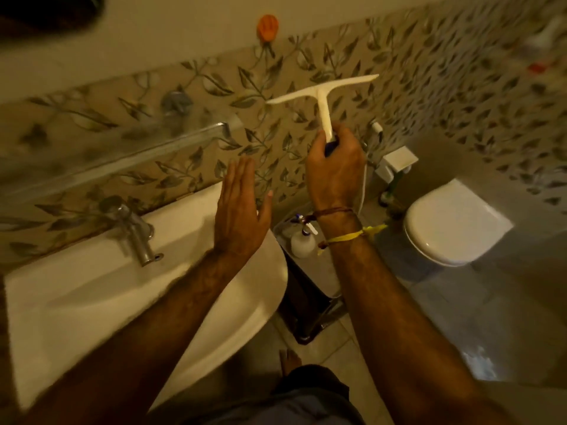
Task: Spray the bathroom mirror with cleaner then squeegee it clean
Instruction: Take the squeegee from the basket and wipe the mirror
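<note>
My right hand point(336, 170) grips the lower end of a white T-shaped squeegee point(323, 95), its blade held up in front of the leaf-patterned wall tiles. To its left my left hand point(241, 210) is flat with fingers together, holding nothing, above the right end of the white sink point(92, 302). A white spray bottle point(302, 242) stands on a low surface between the sink and the toilet, just below my right wrist. A dark corner at the top left may be the mirror's edge point(46, 13); the rest of the mirror is out of view.
A chrome tap point(138, 234) rises at the back of the sink. A glass shelf point(116, 151) runs along the wall above it. A white toilet point(451, 222) stands at the right, an orange hook point(267, 26) hangs on the wall, and a dark bin point(306, 308) sits beside the sink.
</note>
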A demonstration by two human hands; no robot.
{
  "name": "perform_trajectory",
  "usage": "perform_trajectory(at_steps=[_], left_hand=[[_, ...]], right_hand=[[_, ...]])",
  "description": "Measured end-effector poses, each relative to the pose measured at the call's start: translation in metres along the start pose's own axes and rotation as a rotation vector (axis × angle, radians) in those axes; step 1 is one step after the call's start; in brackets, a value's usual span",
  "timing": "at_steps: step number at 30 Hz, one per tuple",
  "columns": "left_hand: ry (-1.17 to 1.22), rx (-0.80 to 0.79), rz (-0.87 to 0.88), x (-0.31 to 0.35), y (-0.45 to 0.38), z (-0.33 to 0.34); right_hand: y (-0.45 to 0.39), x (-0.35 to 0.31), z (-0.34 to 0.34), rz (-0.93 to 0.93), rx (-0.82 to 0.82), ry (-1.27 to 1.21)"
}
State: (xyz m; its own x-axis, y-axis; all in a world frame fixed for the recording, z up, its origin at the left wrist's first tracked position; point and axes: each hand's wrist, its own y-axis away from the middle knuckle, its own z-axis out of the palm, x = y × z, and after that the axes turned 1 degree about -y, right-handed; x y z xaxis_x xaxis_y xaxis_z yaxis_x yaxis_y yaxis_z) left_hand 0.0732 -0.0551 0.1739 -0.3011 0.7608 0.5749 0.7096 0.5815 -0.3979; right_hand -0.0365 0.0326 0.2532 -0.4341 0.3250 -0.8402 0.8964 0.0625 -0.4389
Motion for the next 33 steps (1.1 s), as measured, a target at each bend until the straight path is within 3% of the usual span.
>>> perform_trajectory(at_steps=[3,7,13,23,25,29,33], left_hand=[[0.02,0.224,0.198,0.005,-0.009,-0.061],[-0.069,0.456,0.308,-0.009,-0.025,-0.144],[-0.315,0.72,0.255,-0.039,-0.061,-0.272],[-0.473,1.019,0.278,-0.065,-0.1,-0.473],[-0.546,1.049,0.247,-0.072,-0.11,-0.508],[-0.626,0.966,0.098,-0.092,-0.132,-0.559],[-0.73,0.908,0.15,-0.101,-0.163,-0.592]], right_hand=[[0.017,-0.062,0.007,-0.111,0.054,-0.182],[0.04,-0.126,0.021,-0.253,0.006,-0.334],[0.07,-0.229,0.056,-0.396,-0.09,-0.505],[0.077,-0.368,0.084,-0.631,-0.195,-0.623],[0.069,-0.388,0.091,-0.703,-0.186,-0.658],[0.055,-0.434,0.107,-0.848,-0.266,-0.686],[0.034,-0.493,0.128,-0.974,-0.267,-0.61]])
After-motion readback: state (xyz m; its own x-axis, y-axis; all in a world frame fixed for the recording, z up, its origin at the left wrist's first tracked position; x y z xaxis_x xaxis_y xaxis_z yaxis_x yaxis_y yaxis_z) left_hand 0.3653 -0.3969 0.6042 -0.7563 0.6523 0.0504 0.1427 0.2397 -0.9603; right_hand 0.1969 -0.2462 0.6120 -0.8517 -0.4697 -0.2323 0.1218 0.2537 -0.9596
